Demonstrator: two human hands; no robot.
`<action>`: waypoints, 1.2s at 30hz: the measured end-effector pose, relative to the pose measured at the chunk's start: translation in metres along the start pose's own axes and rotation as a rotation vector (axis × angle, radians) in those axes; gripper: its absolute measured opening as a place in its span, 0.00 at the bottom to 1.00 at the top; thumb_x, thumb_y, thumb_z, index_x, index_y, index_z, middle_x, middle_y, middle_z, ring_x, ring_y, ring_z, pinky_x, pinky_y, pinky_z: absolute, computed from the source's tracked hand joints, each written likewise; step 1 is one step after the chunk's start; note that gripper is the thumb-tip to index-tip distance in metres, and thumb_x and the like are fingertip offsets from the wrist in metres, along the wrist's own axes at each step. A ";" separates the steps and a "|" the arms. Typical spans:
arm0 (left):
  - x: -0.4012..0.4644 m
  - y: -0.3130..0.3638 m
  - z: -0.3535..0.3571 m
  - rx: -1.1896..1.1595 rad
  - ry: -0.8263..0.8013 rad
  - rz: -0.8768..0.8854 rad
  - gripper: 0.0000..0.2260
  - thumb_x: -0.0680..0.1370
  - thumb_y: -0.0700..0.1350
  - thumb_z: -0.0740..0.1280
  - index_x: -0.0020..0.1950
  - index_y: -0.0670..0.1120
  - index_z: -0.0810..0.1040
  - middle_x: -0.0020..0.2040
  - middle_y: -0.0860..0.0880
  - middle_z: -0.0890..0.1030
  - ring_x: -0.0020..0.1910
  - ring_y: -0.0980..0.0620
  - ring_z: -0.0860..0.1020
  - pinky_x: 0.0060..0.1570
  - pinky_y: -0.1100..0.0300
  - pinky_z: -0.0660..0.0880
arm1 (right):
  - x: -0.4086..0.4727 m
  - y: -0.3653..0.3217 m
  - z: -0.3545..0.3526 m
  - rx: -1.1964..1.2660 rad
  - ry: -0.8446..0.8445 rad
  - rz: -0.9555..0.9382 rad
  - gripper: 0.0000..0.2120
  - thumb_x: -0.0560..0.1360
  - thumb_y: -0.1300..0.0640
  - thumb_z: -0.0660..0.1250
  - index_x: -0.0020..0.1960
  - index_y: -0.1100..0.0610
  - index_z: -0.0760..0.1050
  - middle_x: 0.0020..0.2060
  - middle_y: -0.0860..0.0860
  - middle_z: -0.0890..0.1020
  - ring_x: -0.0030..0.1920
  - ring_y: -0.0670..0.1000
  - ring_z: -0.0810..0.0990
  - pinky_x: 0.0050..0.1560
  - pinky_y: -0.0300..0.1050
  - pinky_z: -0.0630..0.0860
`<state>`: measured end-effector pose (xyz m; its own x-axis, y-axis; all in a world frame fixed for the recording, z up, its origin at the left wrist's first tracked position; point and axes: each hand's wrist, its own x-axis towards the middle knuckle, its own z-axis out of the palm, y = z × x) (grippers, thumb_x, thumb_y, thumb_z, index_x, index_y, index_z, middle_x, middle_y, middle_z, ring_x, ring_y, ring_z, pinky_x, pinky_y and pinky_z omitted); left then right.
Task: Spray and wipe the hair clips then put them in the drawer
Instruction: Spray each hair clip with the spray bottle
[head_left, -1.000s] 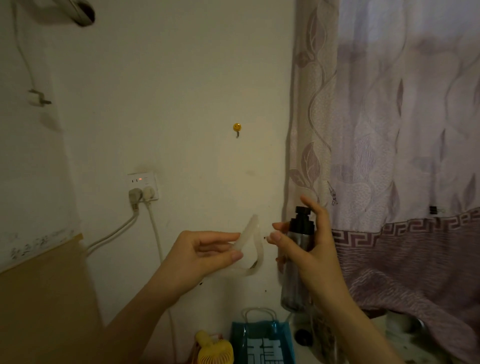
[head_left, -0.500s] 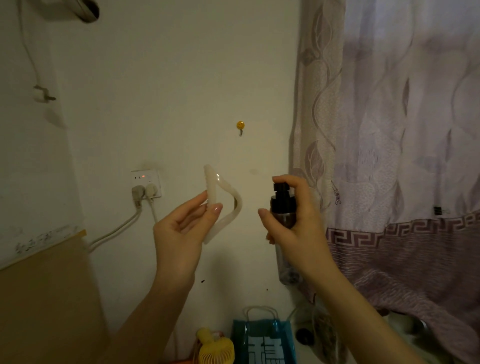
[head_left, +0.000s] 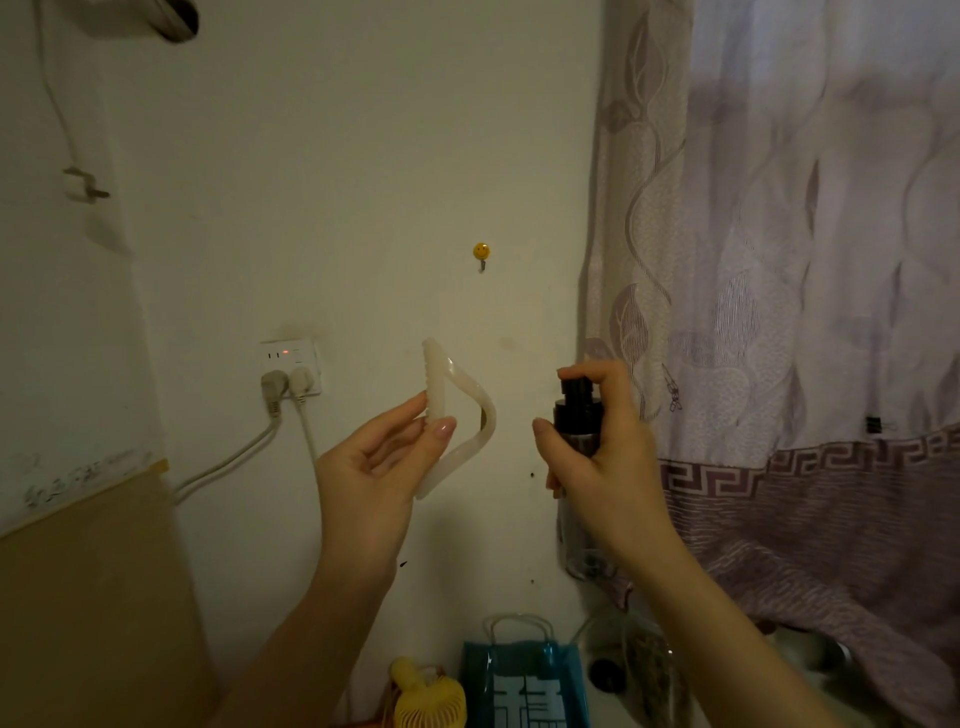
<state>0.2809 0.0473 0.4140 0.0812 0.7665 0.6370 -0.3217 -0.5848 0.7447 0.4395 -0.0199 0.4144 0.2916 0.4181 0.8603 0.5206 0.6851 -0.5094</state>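
Two hands work in mid-air before the wall: the left hand (head_left: 371, 470) pinches a pale translucent plastic claw hair clip (head_left: 457, 415), and the right hand (head_left: 605, 452) grips a dark spray bottle (head_left: 576, 415), forefinger on its pump. Mist may miss, reaching the white wall socket (head_left: 291, 364); a wet clip might slip.

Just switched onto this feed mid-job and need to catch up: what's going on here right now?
A person is holding a pale hair clip up in front of the wall, pinched in the left hand. The right hand grips a spray bottle beside it, index finger resting on the black pump top, nozzle toward the clip. No mist shows, so whether it is spraying can't be told. No cloth or drawer is in view, so wiping and storing look still to come.
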 end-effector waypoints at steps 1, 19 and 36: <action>0.000 0.000 0.000 -0.001 -0.003 0.003 0.20 0.64 0.50 0.74 0.56 0.53 0.82 0.46 0.54 0.85 0.48 0.57 0.83 0.47 0.67 0.78 | 0.000 0.000 0.000 0.003 0.014 0.006 0.18 0.74 0.65 0.67 0.52 0.44 0.67 0.36 0.51 0.74 0.29 0.47 0.75 0.27 0.38 0.75; -0.008 -0.006 0.001 -0.007 0.000 0.007 0.22 0.63 0.51 0.73 0.57 0.51 0.81 0.46 0.54 0.85 0.48 0.56 0.83 0.51 0.62 0.79 | -0.042 0.018 0.007 0.036 -0.022 0.103 0.21 0.74 0.65 0.68 0.53 0.40 0.67 0.36 0.50 0.75 0.29 0.48 0.76 0.28 0.41 0.77; -0.032 -0.037 -0.007 0.052 0.002 -0.035 0.17 0.64 0.50 0.72 0.53 0.54 0.81 0.46 0.58 0.85 0.46 0.58 0.83 0.43 0.65 0.80 | -0.055 0.023 0.005 0.223 0.029 0.261 0.39 0.64 0.51 0.75 0.70 0.38 0.62 0.42 0.48 0.82 0.42 0.49 0.83 0.34 0.41 0.79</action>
<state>0.2836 0.0460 0.3646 0.0899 0.7873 0.6100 -0.2694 -0.5704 0.7759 0.4314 -0.0243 0.3550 0.4166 0.5813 0.6989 0.2379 0.6723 -0.7010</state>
